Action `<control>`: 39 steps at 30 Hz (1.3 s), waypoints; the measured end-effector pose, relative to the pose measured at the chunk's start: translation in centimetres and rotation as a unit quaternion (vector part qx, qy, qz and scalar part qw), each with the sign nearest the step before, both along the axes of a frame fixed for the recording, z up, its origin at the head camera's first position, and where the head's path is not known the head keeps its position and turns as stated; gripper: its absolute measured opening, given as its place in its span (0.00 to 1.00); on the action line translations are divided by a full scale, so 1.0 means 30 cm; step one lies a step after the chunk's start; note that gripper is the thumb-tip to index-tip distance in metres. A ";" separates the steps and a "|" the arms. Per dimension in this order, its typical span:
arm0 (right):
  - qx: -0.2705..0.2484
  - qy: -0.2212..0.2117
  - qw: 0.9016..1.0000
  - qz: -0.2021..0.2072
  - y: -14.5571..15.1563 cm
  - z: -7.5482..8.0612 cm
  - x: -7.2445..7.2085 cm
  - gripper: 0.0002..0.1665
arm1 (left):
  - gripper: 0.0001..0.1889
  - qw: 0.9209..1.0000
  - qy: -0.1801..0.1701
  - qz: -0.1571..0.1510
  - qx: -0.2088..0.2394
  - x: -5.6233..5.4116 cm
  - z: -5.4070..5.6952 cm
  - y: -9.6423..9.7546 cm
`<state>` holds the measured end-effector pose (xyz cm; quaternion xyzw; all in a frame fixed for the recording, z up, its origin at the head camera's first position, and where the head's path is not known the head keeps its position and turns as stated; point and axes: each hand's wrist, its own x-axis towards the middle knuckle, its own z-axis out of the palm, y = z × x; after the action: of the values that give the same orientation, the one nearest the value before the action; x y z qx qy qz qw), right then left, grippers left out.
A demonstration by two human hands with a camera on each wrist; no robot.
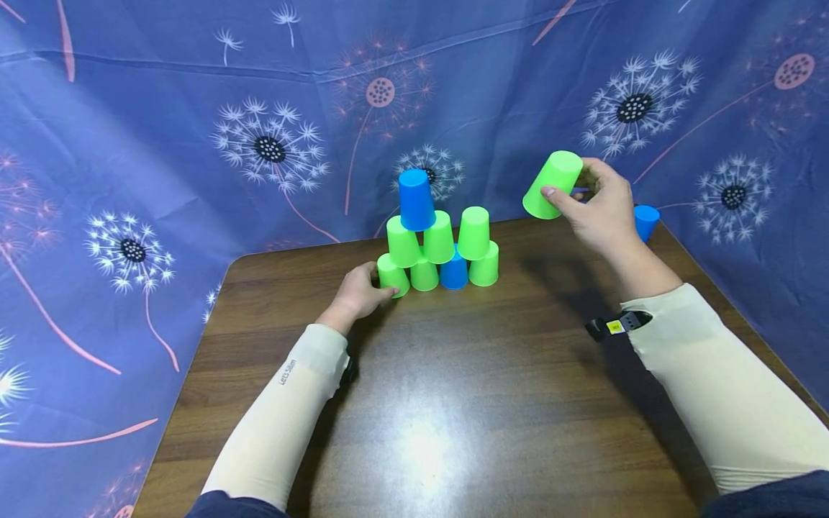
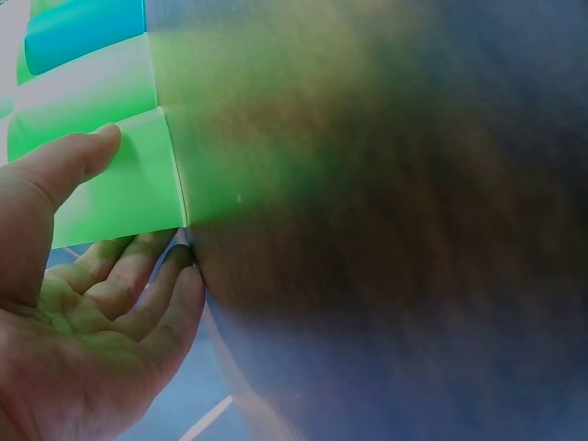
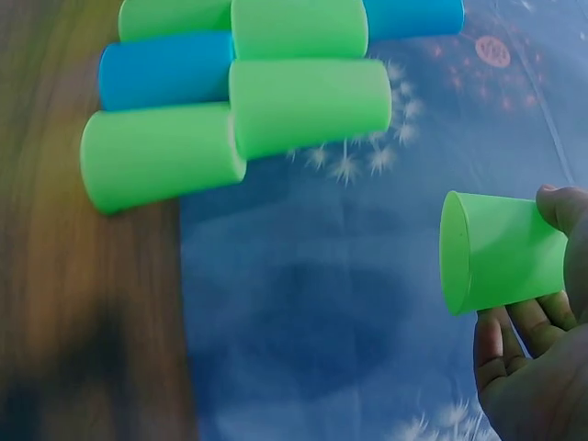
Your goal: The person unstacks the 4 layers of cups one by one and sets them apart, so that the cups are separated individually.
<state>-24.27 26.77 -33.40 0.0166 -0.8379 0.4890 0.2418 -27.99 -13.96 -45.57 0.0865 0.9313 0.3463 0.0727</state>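
Note:
Upside-down plastic cups stand in a stepped stack at the table's back. Its bottom row has several green cups and one blue cup (image 1: 454,270); three green cups, such as the right one (image 1: 475,234), make the middle row. A blue cup (image 1: 417,200) tops the left part. My left hand (image 1: 356,293) is around the leftmost bottom green cup (image 2: 124,188), thumb in front and fingers along its far side. Right of the stack, my right hand (image 1: 602,205) holds a green cup (image 1: 553,183) in the air, mouth down and tilted, between thumb and fingers.
Another blue cup (image 1: 646,223) is at the back right, partly hidden behind the right wrist. A blue dandelion-print cloth (image 1: 492,86) hangs behind and beside the wooden table (image 1: 505,403). A strap end (image 1: 605,329) sticks out from the right wrist.

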 end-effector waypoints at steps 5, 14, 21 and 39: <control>-0.013 -0.005 0.999 -0.028 0.073 -0.029 0.013 0.28 | 0.24 1.000 -0.006 0.000 0.000 0.001 0.000 0.003; -0.014 -0.043 0.996 -0.081 0.197 -0.094 0.026 0.28 | 0.24 1.000 -0.010 0.007 -0.001 0.001 0.004 -0.001; -0.003 -0.094 0.987 -0.128 0.276 -0.154 0.030 0.36 | 0.25 1.000 -0.007 0.002 -0.007 0.001 0.005 -0.004; -0.030 -0.180 0.961 -0.206 0.441 -0.285 0.059 0.40 | 0.25 1.000 -0.004 -0.003 -0.011 0.002 0.004 0.002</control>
<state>-22.50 40.00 -41.94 -0.2520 -0.8378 0.4482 0.1834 -27.92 -13.90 -45.44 0.0867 0.9344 0.3365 0.0781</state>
